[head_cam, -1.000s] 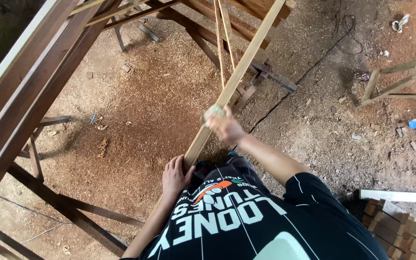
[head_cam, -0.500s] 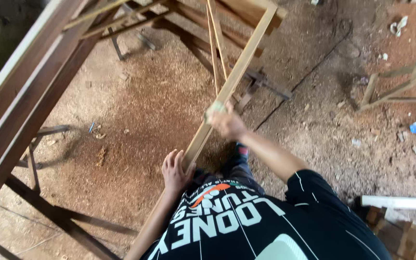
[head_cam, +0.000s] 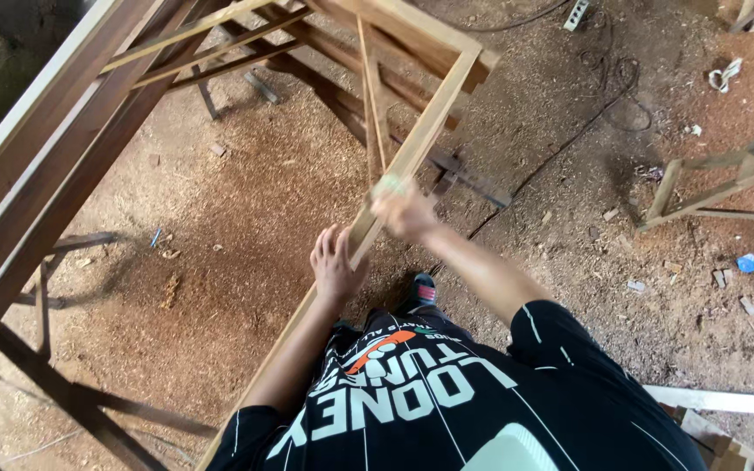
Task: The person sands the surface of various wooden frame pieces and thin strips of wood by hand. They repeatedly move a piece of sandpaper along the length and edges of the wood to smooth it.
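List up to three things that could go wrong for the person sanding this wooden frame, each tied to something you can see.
1. The left hand presses bare on the frame rail; a splinter may catch it.
2. The right hand rubs a small pad along the rail's edge; it could slip off.
3. A cable crosses the sawdust floor near the foot: a likely trip hazard.

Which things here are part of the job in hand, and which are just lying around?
In hand:
left hand on the wooden frame
right hand pressing a small pad on its rail

Lying about:
cable
small wooden stand
blue cap
wood scraps
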